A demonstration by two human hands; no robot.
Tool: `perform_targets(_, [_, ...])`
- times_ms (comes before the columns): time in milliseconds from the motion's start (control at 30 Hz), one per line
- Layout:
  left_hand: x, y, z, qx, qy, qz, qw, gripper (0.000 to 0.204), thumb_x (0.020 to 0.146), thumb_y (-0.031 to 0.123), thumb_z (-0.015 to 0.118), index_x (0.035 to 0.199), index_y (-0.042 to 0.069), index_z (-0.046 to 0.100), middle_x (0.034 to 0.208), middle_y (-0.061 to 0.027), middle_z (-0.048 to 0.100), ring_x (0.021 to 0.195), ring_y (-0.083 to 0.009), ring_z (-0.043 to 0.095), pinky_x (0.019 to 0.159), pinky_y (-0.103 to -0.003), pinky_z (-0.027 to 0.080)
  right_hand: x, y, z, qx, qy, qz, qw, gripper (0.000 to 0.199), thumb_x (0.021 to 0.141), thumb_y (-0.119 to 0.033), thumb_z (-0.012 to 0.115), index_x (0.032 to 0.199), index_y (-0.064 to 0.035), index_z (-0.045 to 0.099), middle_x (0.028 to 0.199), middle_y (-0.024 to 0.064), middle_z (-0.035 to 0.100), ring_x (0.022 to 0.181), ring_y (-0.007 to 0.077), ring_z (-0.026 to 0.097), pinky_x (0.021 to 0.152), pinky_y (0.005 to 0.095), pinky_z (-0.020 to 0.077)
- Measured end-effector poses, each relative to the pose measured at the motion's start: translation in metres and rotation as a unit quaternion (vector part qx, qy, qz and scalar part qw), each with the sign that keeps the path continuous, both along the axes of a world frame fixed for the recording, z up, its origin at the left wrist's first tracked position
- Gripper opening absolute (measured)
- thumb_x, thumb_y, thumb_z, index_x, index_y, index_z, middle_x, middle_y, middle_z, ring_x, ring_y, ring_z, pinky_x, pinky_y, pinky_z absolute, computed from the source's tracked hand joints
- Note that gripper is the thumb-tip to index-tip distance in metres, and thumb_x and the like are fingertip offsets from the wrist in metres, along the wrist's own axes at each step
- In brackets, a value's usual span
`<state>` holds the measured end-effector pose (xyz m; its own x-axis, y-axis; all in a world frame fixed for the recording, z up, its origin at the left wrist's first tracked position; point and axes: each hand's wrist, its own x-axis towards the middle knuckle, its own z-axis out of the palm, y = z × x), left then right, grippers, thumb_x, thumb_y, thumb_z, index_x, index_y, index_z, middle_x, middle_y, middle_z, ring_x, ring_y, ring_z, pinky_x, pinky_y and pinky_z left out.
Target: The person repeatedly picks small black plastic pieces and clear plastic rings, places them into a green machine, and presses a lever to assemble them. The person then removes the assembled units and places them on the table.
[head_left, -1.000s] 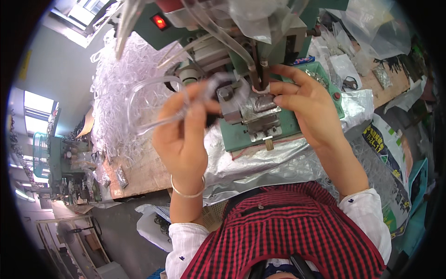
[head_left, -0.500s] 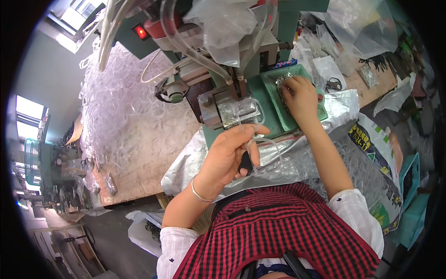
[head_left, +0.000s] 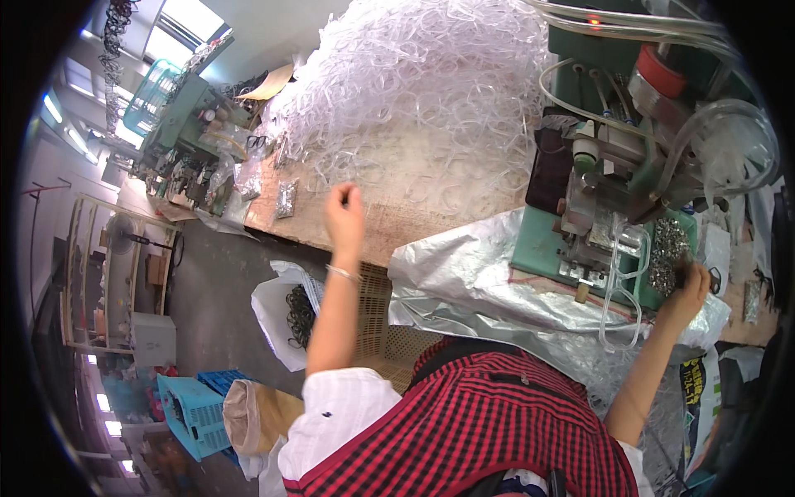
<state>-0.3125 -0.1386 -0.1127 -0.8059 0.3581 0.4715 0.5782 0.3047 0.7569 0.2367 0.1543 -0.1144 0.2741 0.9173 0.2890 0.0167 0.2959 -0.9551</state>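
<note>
A crowded workshop with bright windows at the far left, and in front of the person a wooden bench (head_left: 431, 217) whose back half is buried under a great heap of clear plastic loops (head_left: 414, 91)

The left hand (head_left: 344, 211) is stretched out over the bench's bare middle, just at the near fringe of that heap; its fingers are curled into a loose fist, and whether a thin clear piece sits inside them I cannot tell. The reach reads as one made toward the heap, since the loops lie spread within an arm's length of the seat

The right hand (head_left: 692, 283) is down at the right end of the bench, fingers bent and dipping into a green tray of small metal parts (head_left: 667, 253); it seems to be pinching at them, though what it has caught is too small to see. The tray sits tight against the green press machine (head_left: 617, 178), likely so that parts can go from tray to tool in one short move. A clear looped tube piece (head_left: 623, 290) hangs off the front of the machine's work plate

A silver plastic sheet (head_left: 464, 277) is draped over the bench's near edge and into the lap, probably to catch what drops. Beyond the left edge, on the floor, stand a white bag of dark rings (head_left: 290, 311) and a blue crate (head_left: 192, 406)
</note>
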Motion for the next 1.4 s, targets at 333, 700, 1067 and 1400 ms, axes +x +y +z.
perform_targets(333, [-0.142, 0.012, -0.077, -0.212, 0.081, -0.025, 0.974, 0.028, 0.068, 0.015, 0.072, 0.096, 0.011, 0.071, 0.145, -0.0266, 0.051, 0.131, -0.0462, 0.049, 0.11, -0.048, 0.04, -0.023, 0.007, 0.01, 0.007, -0.036, 0.061, 0.997, 0.016, 0.096, -0.007, 0.068, 0.11, -0.0001, 0.07, 0.103, 0.0049, 0.071, 0.096, 0.0121, 0.065, 0.088, 0.0243, 0.0489])
perform_targets(700, [0.058, 0.115, 0.031, -0.248, 0.197, -0.094, 0.944, 0.005, 0.09, 0.008, 0.061, 0.094, 0.005, 0.06, 0.084, -0.0152, 0.067, 0.077, -0.0363, 0.066, 0.07, -0.045, 0.052, -0.03, -0.056, 0.088, 0.008, -0.212, 0.136, 0.968, 0.019, 0.086, -0.003, 0.072, 0.105, -0.0004, 0.073, 0.093, 0.0054, 0.073, 0.086, 0.0121, 0.067, 0.079, 0.0256, 0.0519])
perform_targets(1067, [0.187, 0.133, 0.086, 0.323, -0.24, -0.349, 0.846, 0.006, 0.1, 0.001, 0.058, 0.106, 0.001, 0.056, 0.099, -0.0135, 0.068, 0.084, -0.0216, 0.068, 0.08, -0.038, 0.06, -0.11, -0.053, 0.123, -0.022, -0.077, 0.267, 0.96, 0.059, 0.081, 0.004, 0.075, 0.135, 0.004, 0.052, 0.099, 0.0042, 0.068, 0.093, 0.0103, 0.061, 0.085, 0.0247, 0.0489])
perform_targets(1400, [0.237, 0.155, 0.176, 0.38, -0.081, -0.483, 0.784, 0.015, 0.096, -0.003, 0.06, 0.109, -0.001, 0.054, 0.097, -0.0189, 0.07, 0.085, -0.027, 0.07, 0.079, -0.044, 0.062, -0.115, -0.076, 0.135, -0.017, 0.016, 0.313, 0.949, 0.048, 0.089, 0.005, 0.065, 0.135, 0.0039, 0.053, 0.116, 0.0097, 0.07, 0.115, 0.017, 0.063, 0.1, 0.0304, 0.0475])
